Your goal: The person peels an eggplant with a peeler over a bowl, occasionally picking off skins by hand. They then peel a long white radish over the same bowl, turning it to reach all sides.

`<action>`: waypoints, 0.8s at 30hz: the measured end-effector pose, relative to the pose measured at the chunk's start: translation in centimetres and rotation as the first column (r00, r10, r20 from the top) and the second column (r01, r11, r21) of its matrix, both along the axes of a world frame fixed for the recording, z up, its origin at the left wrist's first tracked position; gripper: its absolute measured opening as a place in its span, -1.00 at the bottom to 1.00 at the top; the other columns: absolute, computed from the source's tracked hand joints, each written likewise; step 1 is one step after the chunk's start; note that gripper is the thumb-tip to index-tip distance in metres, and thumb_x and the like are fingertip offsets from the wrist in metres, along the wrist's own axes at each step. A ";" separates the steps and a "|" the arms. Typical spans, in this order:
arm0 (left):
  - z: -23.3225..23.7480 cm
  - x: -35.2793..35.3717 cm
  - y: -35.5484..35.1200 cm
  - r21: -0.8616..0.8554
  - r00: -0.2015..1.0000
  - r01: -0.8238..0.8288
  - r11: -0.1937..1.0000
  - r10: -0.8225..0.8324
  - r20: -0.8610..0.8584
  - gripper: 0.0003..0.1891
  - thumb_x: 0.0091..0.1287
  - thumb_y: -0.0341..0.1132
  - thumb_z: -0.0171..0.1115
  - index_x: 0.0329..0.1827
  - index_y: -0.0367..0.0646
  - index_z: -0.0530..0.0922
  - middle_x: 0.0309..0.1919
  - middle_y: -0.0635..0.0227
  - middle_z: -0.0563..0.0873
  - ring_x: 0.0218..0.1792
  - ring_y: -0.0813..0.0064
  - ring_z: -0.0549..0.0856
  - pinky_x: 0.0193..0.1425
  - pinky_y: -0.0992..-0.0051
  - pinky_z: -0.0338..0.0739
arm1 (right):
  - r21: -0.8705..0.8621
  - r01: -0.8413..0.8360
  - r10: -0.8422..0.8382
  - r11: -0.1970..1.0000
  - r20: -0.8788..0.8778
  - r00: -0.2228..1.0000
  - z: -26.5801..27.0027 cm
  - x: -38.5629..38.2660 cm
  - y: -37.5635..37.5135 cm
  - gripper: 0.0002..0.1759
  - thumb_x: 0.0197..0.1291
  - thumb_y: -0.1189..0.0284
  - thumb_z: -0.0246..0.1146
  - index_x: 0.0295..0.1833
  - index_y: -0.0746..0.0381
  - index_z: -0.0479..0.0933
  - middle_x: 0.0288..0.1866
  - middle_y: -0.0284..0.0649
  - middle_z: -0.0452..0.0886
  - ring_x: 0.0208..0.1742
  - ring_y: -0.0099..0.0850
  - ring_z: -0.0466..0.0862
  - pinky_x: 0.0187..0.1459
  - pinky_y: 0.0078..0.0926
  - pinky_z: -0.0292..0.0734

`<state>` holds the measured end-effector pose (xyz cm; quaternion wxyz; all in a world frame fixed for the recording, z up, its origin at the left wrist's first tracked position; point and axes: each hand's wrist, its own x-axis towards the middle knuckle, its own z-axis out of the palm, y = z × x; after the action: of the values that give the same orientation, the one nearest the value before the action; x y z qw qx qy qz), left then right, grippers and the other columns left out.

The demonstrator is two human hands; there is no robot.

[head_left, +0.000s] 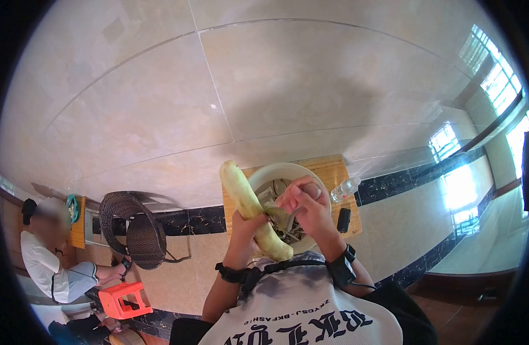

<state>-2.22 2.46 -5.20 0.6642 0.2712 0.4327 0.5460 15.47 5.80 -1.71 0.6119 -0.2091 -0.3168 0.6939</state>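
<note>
A long, pale yellow-green gourd [244, 192] lies slanting across my left hand [250, 227], whose fingers are wrapped round its lower half. Just right of the gourd, my right hand [306, 202] is closed with curled fingers. A thin greyish piece [294, 219] shows below those fingers, but I cannot tell what the hand grips. Beneath both hands stands a round whitish bucket [286, 170] with dark and pale strips of peel [290, 234] inside. The gourd overlaps the bucket's left rim in this view.
The bucket is on a wooden table [333, 167] against a tiled wall. Right of it are a clear plastic bottle [346, 188] and a black phone-like object [344, 219]. To the left are a wicker chair [143, 244], a red stool [124, 300] and a seated person [52, 264].
</note>
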 end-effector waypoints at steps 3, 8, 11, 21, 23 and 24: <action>-0.2 -0.2 0.2 0.020 0.999 0.035 0.999 -0.035 0.018 -0.70 0.14 -0.55 0.38 -0.05 -0.32 0.57 -0.26 0.23 0.73 -0.29 0.31 0.78 -0.16 0.32 0.71 | -0.046 0.028 -0.031 0.999 -0.081 0.996 0.1 0.9 0.6 -0.94 0.50 0.53 0.20 -0.06 0.30 0.51 -0.40 -0.30 0.47 -0.35 -0.42 0.51 -0.07 -0.20 0.59; -0.9 -0.8 0.2 0.007 0.995 0.076 0.997 -0.076 0.063 -0.63 0.11 -0.60 0.38 0.00 -0.33 0.53 -0.25 0.21 0.71 -0.28 0.25 0.78 -0.16 0.28 0.72 | -0.031 0.018 -0.022 0.999 -0.139 0.990 0.3 1.6 1.0 -0.94 0.50 0.51 0.20 -0.08 0.29 0.50 -0.41 -0.30 0.46 -0.36 -0.42 0.49 -0.07 -0.20 0.57; -1.2 -0.9 0.3 0.012 0.992 0.096 0.995 -0.097 0.084 -0.56 0.07 -0.64 0.38 0.06 -0.33 0.51 -0.21 0.20 0.71 -0.27 0.22 0.79 -0.13 0.25 0.75 | -0.041 0.001 -0.008 0.999 -0.169 0.986 0.0 1.7 1.1 -0.94 0.51 0.51 0.20 -0.06 0.28 0.50 -0.41 -0.31 0.45 -0.36 -0.43 0.49 -0.07 -0.21 0.56; 0.1 0.2 0.5 0.060 0.996 0.064 0.996 -0.067 0.060 -0.49 0.04 -0.67 0.40 0.13 -0.36 0.57 -0.12 0.21 0.76 -0.20 0.35 0.80 -0.09 0.37 0.75 | -0.058 -0.034 0.021 0.998 -0.209 0.978 -0.1 1.6 0.9 -0.95 0.52 0.48 0.19 -0.04 0.24 0.51 -0.42 -0.33 0.46 -0.36 -0.43 0.49 -0.06 -0.21 0.56; 0.5 0.3 0.4 0.051 0.996 0.070 0.996 -0.073 0.050 -0.49 0.04 -0.66 0.41 0.13 -0.36 0.57 -0.12 0.21 0.76 -0.20 0.36 0.80 -0.09 0.37 0.74 | -0.057 -0.028 0.015 0.998 -0.204 0.979 0.0 1.7 0.9 -0.94 0.52 0.48 0.19 -0.05 0.24 0.51 -0.42 -0.33 0.46 -0.36 -0.43 0.49 -0.06 -0.22 0.56; 0.6 0.3 0.4 0.047 0.996 0.072 0.996 -0.074 0.046 -0.50 0.04 -0.65 0.42 0.13 -0.36 0.57 -0.12 0.21 0.76 -0.20 0.37 0.79 -0.09 0.38 0.74 | -0.054 -0.022 0.011 0.998 -0.198 0.980 0.0 1.7 0.9 -0.94 0.52 0.48 0.19 -0.06 0.24 0.51 -0.42 -0.33 0.45 -0.36 -0.43 0.49 -0.06 -0.22 0.56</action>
<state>-1.94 2.89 -4.61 0.6876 0.2888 0.3942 0.5371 17.20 6.71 -1.72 0.6284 -0.1534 -0.2369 0.7249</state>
